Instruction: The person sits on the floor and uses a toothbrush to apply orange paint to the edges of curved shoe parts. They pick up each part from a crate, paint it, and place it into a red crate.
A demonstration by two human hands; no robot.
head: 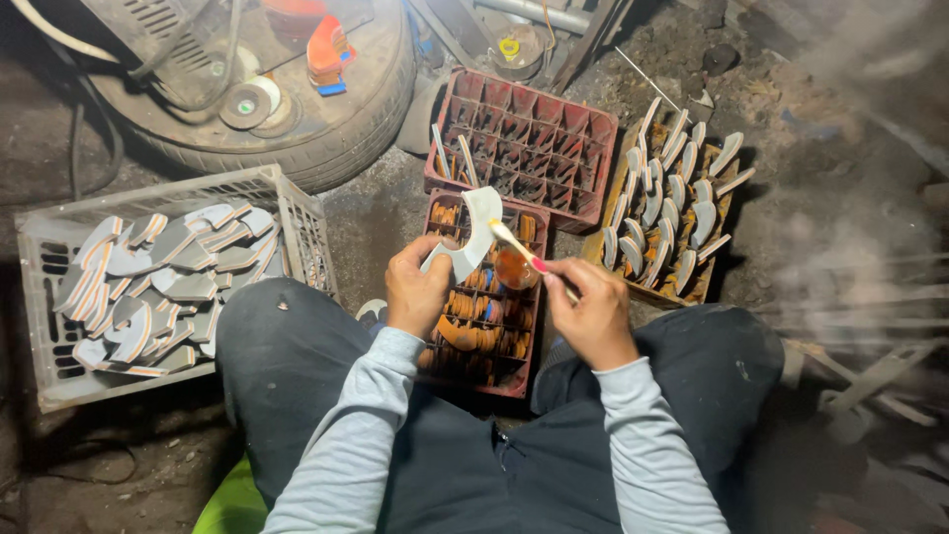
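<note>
White sole piece [473, 237] is being held up over the near red crate [481, 297] by the left hand [415, 289], fingers gripping its lower end. The right hand [591, 314] is pinching a brush [522, 251], its tip touching the piece. Gluing seems to be underway; next, a steady stroke along the edge. Coated pieces are standing in the tray [664, 203] on the right.

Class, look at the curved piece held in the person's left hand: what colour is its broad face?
The curved piece in the left hand is white to pale grey, seen in the head view.
</note>
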